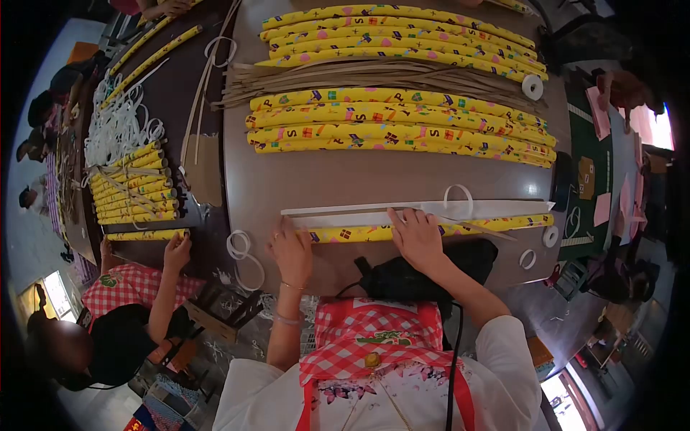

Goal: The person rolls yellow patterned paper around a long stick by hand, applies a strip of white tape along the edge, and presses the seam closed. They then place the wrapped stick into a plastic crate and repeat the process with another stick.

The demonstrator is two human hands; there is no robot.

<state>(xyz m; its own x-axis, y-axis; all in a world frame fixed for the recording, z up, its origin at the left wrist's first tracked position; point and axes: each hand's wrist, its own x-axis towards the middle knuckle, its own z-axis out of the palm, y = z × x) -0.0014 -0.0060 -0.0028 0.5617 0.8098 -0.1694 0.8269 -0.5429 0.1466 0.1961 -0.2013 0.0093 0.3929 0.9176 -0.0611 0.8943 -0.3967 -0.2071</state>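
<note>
A yellow patterned wrapping paper roll (471,229) lies crosswise on the table before me, with a white paper edge (323,210) showing along its far side. My left hand (291,251) has its fingers curled round the left end of this roll. Over the roll's middle lies my right hand (415,237), its fingers spread and their tips at the white edge. A narrow brown strip (485,228) runs along the roll to the right of that hand. A white ring of tape (458,201) stands looped beside it.
Stacked yellow rolls (402,136) and a bundle of brown strips (374,77) cover the table's far side. White tape rolls (532,87) and loose loops (246,260) lie around. At left, a co-worker's hands (176,253) hold another roll near a tied bundle (136,190).
</note>
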